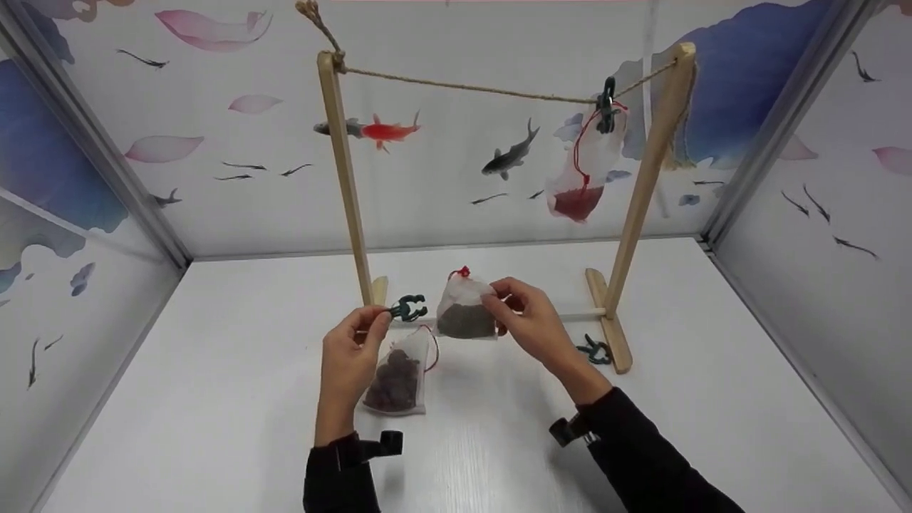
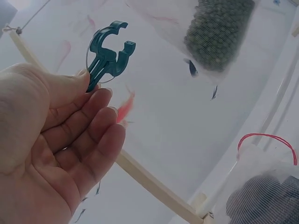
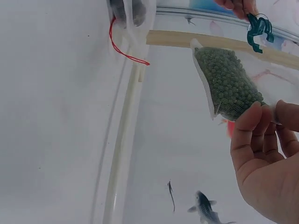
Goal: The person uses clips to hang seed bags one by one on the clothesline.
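Note:
Between thumb and fingertips, my left hand (image 1: 354,349) pinches a dark green spring clip (image 1: 409,308) by its handle end, jaws apart and pointing away from the hand. My right hand (image 1: 531,317) pinches the side of a white mesh drawstring bag (image 1: 467,313) partly filled with small green beans, its red cord at the top. In the right wrist view, the green-bean bag (image 3: 229,81) hangs from the fingertips. The clip and bag are apart, both held above the table. Below them, another mesh bag (image 1: 395,381) with dark round contents lies near the left hand.
A twine line (image 1: 463,87) spans two wooden posts (image 1: 345,178). Near its right end, a green clip (image 1: 606,107) holds a hanging mesh bag (image 1: 578,203) with red contents. Another green clip (image 1: 595,350) lies by the right foot of the frame. Printed panels enclose the white table (image 1: 214,370).

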Action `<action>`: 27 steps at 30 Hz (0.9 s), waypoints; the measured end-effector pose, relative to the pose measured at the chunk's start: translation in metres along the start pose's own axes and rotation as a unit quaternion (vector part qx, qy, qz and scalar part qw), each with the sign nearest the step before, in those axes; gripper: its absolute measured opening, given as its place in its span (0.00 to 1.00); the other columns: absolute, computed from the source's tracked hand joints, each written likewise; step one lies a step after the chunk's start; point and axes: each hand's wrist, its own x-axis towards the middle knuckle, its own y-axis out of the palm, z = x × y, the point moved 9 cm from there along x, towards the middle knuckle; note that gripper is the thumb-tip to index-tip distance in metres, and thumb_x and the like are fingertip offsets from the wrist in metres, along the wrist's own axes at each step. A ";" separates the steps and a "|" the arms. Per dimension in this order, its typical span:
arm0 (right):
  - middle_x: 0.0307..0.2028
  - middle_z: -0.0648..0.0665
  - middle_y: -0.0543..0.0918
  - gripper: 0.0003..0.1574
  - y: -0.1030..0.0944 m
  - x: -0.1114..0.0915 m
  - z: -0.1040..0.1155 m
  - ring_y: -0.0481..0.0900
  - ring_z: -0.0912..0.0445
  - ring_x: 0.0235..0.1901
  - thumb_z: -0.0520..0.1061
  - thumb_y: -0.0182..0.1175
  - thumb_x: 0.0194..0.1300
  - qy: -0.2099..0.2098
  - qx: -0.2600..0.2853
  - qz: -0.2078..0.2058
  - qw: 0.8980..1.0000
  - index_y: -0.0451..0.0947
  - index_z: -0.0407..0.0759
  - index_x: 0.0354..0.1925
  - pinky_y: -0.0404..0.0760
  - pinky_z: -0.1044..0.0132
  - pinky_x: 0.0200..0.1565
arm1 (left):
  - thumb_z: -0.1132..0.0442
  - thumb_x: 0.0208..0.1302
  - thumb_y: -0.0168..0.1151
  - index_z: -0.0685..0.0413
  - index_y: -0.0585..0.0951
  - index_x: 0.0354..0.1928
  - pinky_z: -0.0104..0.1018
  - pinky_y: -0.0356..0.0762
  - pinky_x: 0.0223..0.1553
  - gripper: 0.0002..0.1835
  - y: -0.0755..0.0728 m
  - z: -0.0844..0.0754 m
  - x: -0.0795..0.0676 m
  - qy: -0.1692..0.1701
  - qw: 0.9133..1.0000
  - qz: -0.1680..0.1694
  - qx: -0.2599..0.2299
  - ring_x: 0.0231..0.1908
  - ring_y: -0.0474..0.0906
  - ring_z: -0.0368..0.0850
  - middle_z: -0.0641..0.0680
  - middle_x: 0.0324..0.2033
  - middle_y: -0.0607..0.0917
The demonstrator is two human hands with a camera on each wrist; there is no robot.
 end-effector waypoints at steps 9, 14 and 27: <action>0.39 0.41 0.79 0.10 -0.022 0.007 0.031 0.75 0.47 0.32 0.45 0.62 0.74 -0.043 0.032 -0.023 0.998 0.81 0.39 0.48 0.79 0.64 0.31 | 0.58 0.72 0.65 0.57 0.86 0.46 0.35 0.79 0.42 0.10 0.013 -0.015 0.001 0.019 0.999 -0.020 0.019 0.37 0.81 0.42 0.49 0.37 0.87; 0.39 0.40 0.79 0.11 -0.032 0.012 0.047 0.75 0.48 0.32 0.44 0.62 0.74 -0.057 0.025 -0.038 0.997 0.81 0.38 0.49 0.79 0.66 0.31 | 0.60 0.71 0.66 0.57 0.85 0.46 0.34 0.79 0.40 0.09 0.015 -0.039 0.009 0.067 0.997 -0.033 0.012 0.36 0.80 0.42 0.49 0.36 0.86; 0.42 0.38 0.78 0.16 -0.066 0.034 0.093 0.76 0.48 0.35 0.47 0.60 0.75 -0.080 0.104 -0.115 0.985 0.77 0.37 0.53 0.82 0.63 0.38 | 0.59 0.72 0.65 0.62 0.85 0.46 0.36 0.79 0.31 0.12 0.015 -0.148 0.066 0.222 0.972 -0.026 0.075 0.31 0.80 0.41 0.53 0.37 0.87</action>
